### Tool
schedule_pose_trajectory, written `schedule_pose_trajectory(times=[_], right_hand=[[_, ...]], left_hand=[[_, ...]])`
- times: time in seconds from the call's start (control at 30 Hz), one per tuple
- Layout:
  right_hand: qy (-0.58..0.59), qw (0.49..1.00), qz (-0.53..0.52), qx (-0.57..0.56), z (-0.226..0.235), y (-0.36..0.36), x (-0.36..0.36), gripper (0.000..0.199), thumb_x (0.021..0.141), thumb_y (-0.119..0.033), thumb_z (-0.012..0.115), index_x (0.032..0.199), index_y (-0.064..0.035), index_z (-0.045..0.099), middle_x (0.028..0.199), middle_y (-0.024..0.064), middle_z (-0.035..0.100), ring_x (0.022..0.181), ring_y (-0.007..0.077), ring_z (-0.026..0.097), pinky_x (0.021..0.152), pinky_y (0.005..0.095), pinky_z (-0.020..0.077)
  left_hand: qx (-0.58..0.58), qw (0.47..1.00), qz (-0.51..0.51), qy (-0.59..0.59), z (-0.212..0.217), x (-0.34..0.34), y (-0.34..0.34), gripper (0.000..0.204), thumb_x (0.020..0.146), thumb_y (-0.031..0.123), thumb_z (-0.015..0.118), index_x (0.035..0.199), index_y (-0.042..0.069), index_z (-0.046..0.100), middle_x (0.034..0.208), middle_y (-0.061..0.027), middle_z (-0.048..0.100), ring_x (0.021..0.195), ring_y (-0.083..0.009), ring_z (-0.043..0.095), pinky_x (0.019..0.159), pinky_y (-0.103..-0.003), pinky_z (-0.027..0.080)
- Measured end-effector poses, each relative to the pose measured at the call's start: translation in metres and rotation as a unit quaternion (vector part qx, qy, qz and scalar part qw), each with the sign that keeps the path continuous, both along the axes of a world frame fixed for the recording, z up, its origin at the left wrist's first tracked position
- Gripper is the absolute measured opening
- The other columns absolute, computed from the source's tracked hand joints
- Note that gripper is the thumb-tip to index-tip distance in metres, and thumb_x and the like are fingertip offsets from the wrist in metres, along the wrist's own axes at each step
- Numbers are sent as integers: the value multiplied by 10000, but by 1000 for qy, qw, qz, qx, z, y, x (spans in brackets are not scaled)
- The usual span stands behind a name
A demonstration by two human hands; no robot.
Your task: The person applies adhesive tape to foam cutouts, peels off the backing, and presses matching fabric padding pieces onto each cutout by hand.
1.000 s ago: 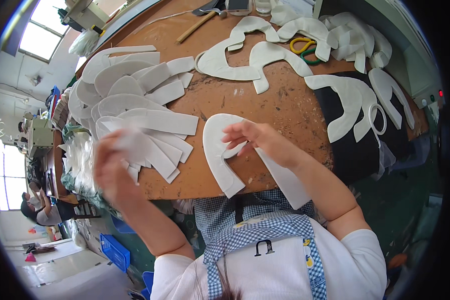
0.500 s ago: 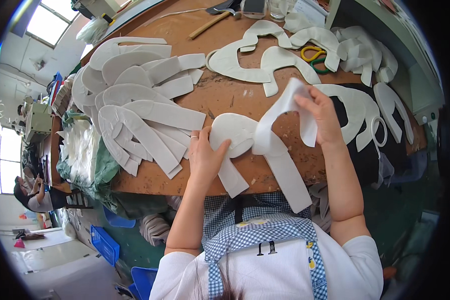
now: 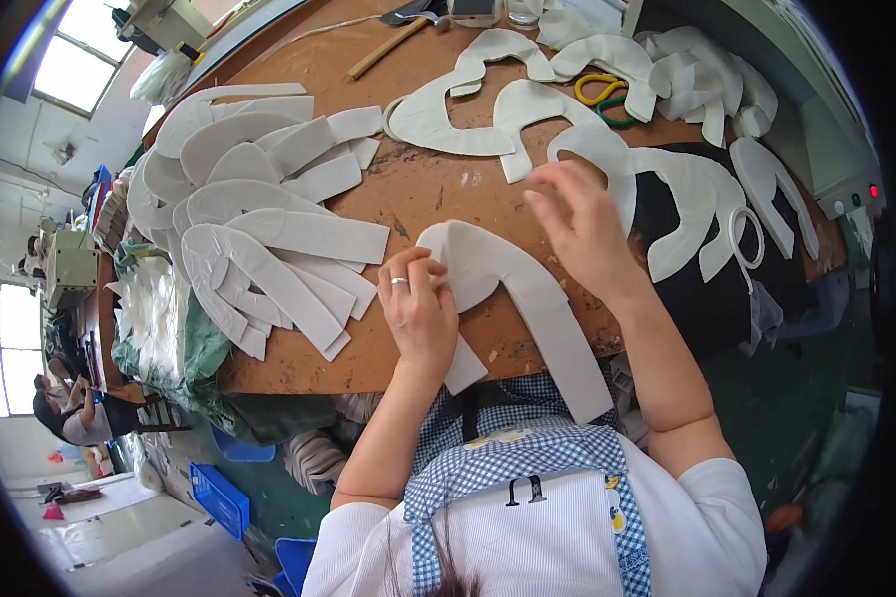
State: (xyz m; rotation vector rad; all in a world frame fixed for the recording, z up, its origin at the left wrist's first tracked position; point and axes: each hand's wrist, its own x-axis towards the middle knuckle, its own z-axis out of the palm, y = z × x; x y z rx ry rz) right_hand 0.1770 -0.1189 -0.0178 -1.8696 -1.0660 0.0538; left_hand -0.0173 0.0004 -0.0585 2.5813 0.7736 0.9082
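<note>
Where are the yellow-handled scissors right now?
The yellow-handled scissors lie at the far side of the brown worktable, toward the person's right, tucked among the white cut pieces, beyond the right hand.

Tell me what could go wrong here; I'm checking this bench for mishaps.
The white U-shaped piece hangs over the table edge, pinned only by the left hand; it could slide off if released. The right hand hovers near other white cutouts and might knock them out of place. The fanned stack also nears the edge.
</note>
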Motion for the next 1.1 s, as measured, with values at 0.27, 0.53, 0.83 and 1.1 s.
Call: schedule_pose_trajectory(times=[0.27, 0.53, 0.83, 1.1], right_hand=[[529, 803, 271, -48, -8, 19, 3, 508, 1059, -433, 473, 1098, 37, 661, 1045, 114, 711, 929, 169, 672, 850, 314, 520], [192, 909, 345, -130, -29, -24, 0, 444, 843, -129, 707, 1233, 46, 586, 1163, 185, 671, 1046, 282, 667, 946, 377, 517], [152, 880, 402, -202, -21, -35, 0, 638, 814, -244, 759, 1335, 42, 529, 1420, 200, 525, 1282, 331, 534, 1086, 409, 420], [-84, 925, 321, -183, -35, -68, -26, 527, 816, -4, 579, 1339, 21, 517, 1516, 178, 426, 1388, 304, 436, 1174, 504, 309]], left_hand=[[-247, 932, -102, -243, -6, -16, -23, 229, 916, 24, 708, 999, 64, 499, 1010, -126, 687, 897, -147, 671, 753, -250, 530], [-150, 887, 51, -433, 136, -133, 112, 303, 953, 33, 613, 1240, 5, 521, 952, -75, 641, 747, -73, 548, 641, -164, 442], [-502, 802, -297, 130, 100, -91, 49, 1509, 403, 667, 882, 1556, -34, 208, 1605, -189, 287, 1508, -326, 215, 1174, -497, 222], [-549, 594, -523, 269, 80, -99, 30, 1323, 544, 592, 885, 1508, -90, 288, 1543, -240, 364, 1422, -388, 358, 1183, -496, 222]])
